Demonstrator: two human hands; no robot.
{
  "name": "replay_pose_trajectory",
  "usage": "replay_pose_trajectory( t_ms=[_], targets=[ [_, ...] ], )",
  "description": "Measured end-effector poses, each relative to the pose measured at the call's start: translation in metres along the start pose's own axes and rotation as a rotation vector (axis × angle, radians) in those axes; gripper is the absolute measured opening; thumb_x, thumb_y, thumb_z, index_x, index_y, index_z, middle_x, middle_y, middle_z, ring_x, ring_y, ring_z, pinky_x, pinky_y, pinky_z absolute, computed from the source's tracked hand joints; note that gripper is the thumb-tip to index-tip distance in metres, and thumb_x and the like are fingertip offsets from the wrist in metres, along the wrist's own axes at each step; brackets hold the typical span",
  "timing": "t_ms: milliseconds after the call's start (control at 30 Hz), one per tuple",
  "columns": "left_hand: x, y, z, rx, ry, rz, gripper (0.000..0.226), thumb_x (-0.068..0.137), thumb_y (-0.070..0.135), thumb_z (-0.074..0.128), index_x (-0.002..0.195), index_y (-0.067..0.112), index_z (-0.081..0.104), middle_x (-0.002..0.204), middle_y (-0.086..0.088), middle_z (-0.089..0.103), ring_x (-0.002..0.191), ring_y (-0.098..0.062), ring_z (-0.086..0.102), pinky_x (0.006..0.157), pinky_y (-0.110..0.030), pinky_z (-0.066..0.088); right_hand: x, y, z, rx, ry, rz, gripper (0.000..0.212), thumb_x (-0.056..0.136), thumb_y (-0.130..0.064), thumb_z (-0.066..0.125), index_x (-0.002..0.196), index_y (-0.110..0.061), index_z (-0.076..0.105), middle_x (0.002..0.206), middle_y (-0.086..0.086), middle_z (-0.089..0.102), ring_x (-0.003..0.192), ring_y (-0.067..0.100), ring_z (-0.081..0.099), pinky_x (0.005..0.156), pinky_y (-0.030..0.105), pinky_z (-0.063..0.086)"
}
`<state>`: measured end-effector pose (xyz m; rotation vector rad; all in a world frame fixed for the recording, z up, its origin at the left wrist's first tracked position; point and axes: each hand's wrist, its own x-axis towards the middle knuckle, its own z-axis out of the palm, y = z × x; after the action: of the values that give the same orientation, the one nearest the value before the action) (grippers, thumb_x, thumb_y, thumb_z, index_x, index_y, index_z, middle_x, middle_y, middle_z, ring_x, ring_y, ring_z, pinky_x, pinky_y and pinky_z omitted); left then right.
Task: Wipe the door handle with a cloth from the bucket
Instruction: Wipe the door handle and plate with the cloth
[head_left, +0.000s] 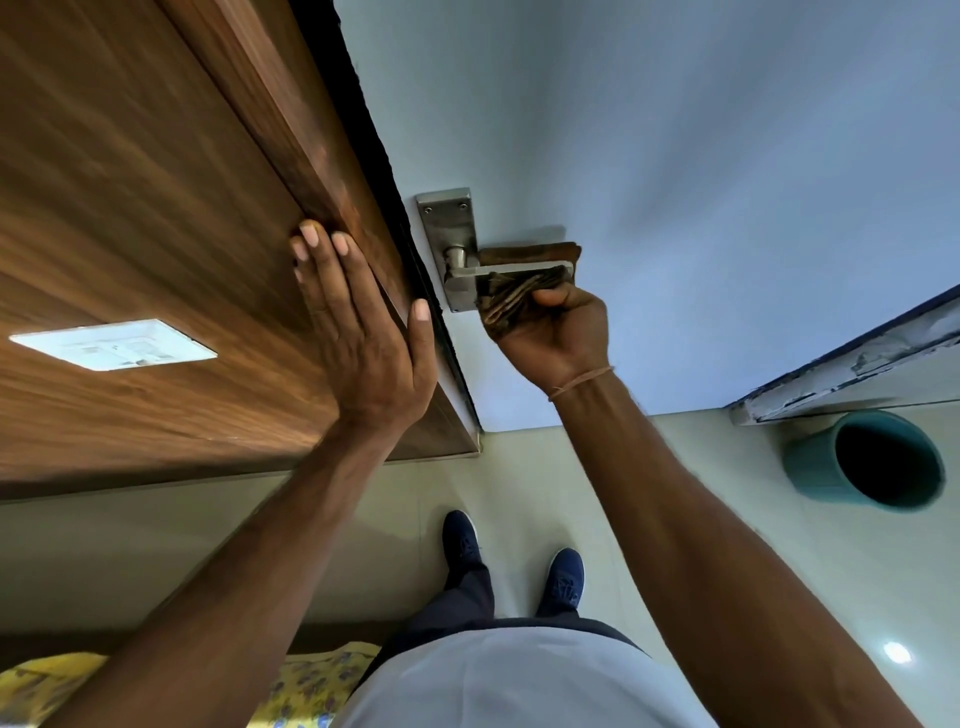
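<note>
Where the right hand curls around the cloth, most of that cloth is buried under the fingers and the lever, so only a bunched brown and grey fold shows at the hand's left side and a flatter brown strip shows past the lever's upper edge. The door handle is a brushed metal lever on a long backplate screwed to the pale blue door, just beside the door's edge; its outer end is covered by cloth and hand and cannot be made out. Its long axis runs away from the backplate, pointing toward the door's middle, while the backplate's long axis runs along the door edge. That hand is closed tight, gripping cloth and lever together, with a thin band on the wrist.

Flat and open, the left hand holds nothing; its fingers are spread and its palm presses on the wooden panel near the panel's edge beside the door. A white switch plate sits on that panel, blurred too much to read.

On the floor near the door's far bottom corner stands the teal bucket, its inside dark, so what it contains cannot be told. Two dark blue shoes stand on the floor below the handle. Some yellow patterned fabric is cut off at the bottom edge.
</note>
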<state>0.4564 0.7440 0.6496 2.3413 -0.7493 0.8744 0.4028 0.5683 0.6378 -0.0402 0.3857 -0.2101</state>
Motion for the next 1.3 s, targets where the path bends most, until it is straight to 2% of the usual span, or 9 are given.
replay_pose_trajectory(
  t_ms=[67, 167, 267, 400, 500, 667, 800, 1000, 1300],
  targets=[
    [-0.001, -0.003, -0.002, 0.003, -0.006, 0.003, 0.075, 0.105, 0.027, 0.051, 0.156, -0.021, 0.025, 0.163, -0.046, 0.024, 0.156, -0.057, 0.02, 0.131, -0.065, 0.024, -0.006, -0.018, -0.003, -0.098, -0.007, -0.052, 0.05, 0.074, 0.005, 0.036, 0.086, -0.01, 0.082, 0.112, 0.018, 0.068, 0.102, 0.04, 0.064, 0.091, 0.048, 0.056],
    [0.001, -0.002, -0.004, -0.004, -0.007, 0.003, 0.075, 0.105, 0.027, 0.051, 0.156, -0.021, 0.025, 0.163, -0.045, 0.025, 0.157, -0.056, 0.02, 0.131, -0.065, 0.024, -0.012, -0.034, -0.001, -0.411, 0.084, -0.139, 0.044, 0.079, 0.004, 0.041, 0.109, -0.007, 0.071, 0.108, 0.021, 0.067, 0.093, 0.041, 0.067, 0.079, 0.049, 0.06],
    [0.0, 0.0, -0.004, -0.014, -0.004, 0.002, 0.075, 0.104, 0.027, 0.052, 0.156, -0.02, 0.025, 0.163, -0.045, 0.025, 0.157, -0.055, 0.02, 0.131, -0.065, 0.025, -0.012, -0.039, 0.008, -1.076, 0.232, -0.346, 0.053, 0.063, 0.001, 0.054, 0.114, -0.011, 0.065, 0.102, 0.021, 0.07, 0.092, 0.045, 0.071, 0.066, 0.043, 0.062],
    [-0.001, 0.002, -0.002, -0.01, 0.012, -0.014, 0.076, 0.105, 0.029, 0.051, 0.156, -0.02, 0.026, 0.163, -0.045, 0.026, 0.157, -0.054, 0.021, 0.131, -0.064, 0.025, -0.015, -0.034, 0.017, -2.223, 0.28, -0.736, 0.042, 0.084, -0.007, 0.059, 0.124, -0.018, 0.063, 0.116, 0.006, 0.071, 0.11, 0.039, 0.062, 0.095, 0.047, 0.049],
    [-0.001, 0.001, -0.003, -0.009, 0.007, -0.011, 0.075, 0.105, 0.029, 0.052, 0.156, -0.02, 0.026, 0.164, -0.044, 0.026, 0.157, -0.055, 0.022, 0.13, -0.064, 0.025, -0.019, -0.013, 0.022, -2.575, 0.298, -0.997, 0.031, 0.088, -0.015, 0.04, 0.108, -0.01, 0.064, 0.1, 0.013, 0.068, 0.095, 0.041, 0.06, 0.088, 0.048, 0.04],
    [0.0, 0.002, -0.004, -0.016, 0.008, -0.005, 0.075, 0.104, 0.025, 0.057, 0.156, -0.02, 0.027, 0.164, -0.044, 0.026, 0.157, -0.056, 0.022, 0.131, -0.064, 0.024, -0.012, 0.015, 0.03, -2.738, 0.132, -1.096, 0.03, 0.092, -0.012, 0.044, 0.115, -0.01, 0.062, 0.101, 0.013, 0.07, 0.099, 0.04, 0.061, 0.095, 0.049, 0.041],
    [0.0, 0.002, -0.006, -0.027, -0.004, 0.002, 0.074, 0.105, 0.027, 0.052, 0.157, -0.019, 0.026, 0.166, -0.042, 0.025, 0.158, -0.055, 0.021, 0.133, -0.063, 0.021, -0.027, -0.007, 0.017, -2.526, 0.095, -1.176, 0.057, 0.077, -0.005, 0.052, 0.132, -0.017, 0.064, 0.125, 0.002, 0.072, 0.125, 0.032, 0.06, 0.102, 0.045, 0.034],
    [0.0, 0.001, -0.008, -0.047, -0.01, 0.016, 0.072, 0.107, 0.028, 0.049, 0.157, -0.019, 0.026, 0.165, -0.042, 0.025, 0.158, -0.056, 0.022, 0.132, -0.063, 0.022, -0.006, 0.015, -0.004, -2.321, -0.229, -1.503, 0.045, 0.092, 0.003, 0.071, 0.133, -0.014, 0.074, 0.135, 0.006, 0.073, 0.124, 0.031, 0.06, 0.097, 0.044, 0.04],
    [0.001, 0.0, -0.012, -0.062, -0.018, 0.025, 0.073, 0.104, 0.027, 0.047, 0.157, -0.019, 0.027, 0.165, -0.042, 0.026, 0.158, -0.056, 0.023, 0.13, -0.065, 0.025, 0.009, 0.002, -0.012, -2.426, -0.581, -1.725, 0.032, 0.111, -0.015, 0.053, 0.132, -0.023, 0.075, 0.122, 0.01, 0.075, 0.115, 0.03, 0.054, 0.086, 0.046, 0.048]
  ],
)
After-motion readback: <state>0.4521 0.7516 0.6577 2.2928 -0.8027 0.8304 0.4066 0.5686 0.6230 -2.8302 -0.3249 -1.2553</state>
